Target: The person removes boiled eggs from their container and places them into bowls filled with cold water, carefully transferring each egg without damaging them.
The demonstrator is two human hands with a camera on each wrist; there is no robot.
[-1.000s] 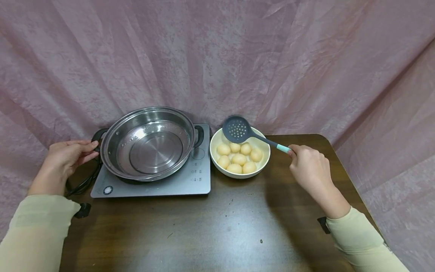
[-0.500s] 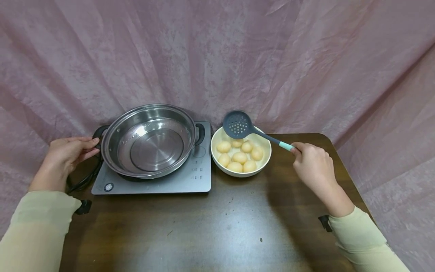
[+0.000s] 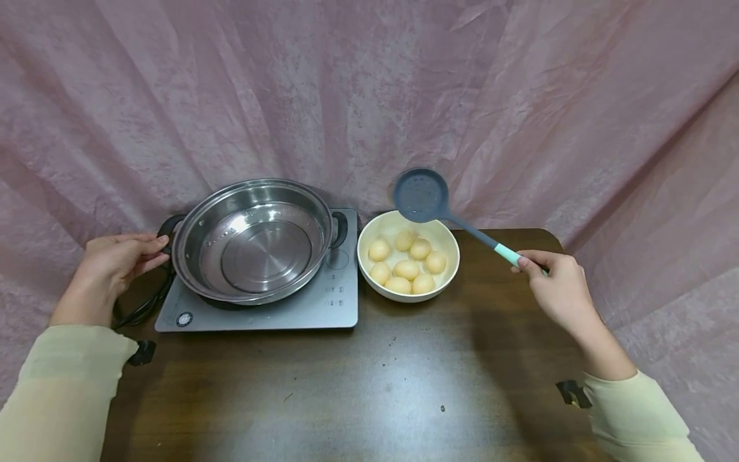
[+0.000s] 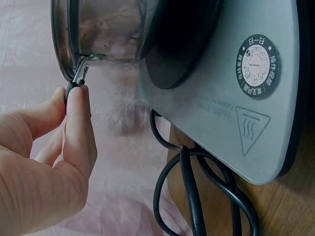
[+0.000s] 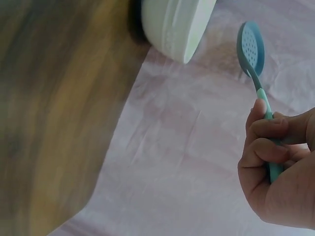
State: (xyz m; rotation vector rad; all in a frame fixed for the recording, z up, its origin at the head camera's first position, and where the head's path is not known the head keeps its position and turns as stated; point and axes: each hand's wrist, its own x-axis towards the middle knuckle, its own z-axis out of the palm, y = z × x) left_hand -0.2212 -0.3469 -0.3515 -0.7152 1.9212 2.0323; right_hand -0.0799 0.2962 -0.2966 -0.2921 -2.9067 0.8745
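Observation:
My left hand [image 3: 118, 262] pinches the black side handle [image 3: 169, 232] of a steel pot [image 3: 260, 292] between thumb and fingers; the left wrist view shows this grip close up. The wide pot has no lid, and what looks like clear water lies in it. In my right hand [image 3: 557, 285] is a grey skimmer [image 3: 421, 194] with a mint-green handle [image 5: 265, 101], the fingers curled round it. Its perforated head hangs above the back rim of a cream bowl [image 3: 369, 279] and carries nothing solid. Several pale yellow, rounded pieces [image 3: 407, 269], like small peeled potatoes, lie in the bowl.
Under the pot is a flat grey induction cooker [image 3: 312, 319], its black cord [image 4: 189, 191] looped at the left. The bowl stands close to the cooker's right side on a brown wooden table [image 3: 369, 385]. Pink curtain [image 3: 369, 96] hangs directly behind.
My right hand has moved right, and the skimmer's head has risen up and back from over the bowl, uncovering the rear pieces. My left hand stays on the pot handle.

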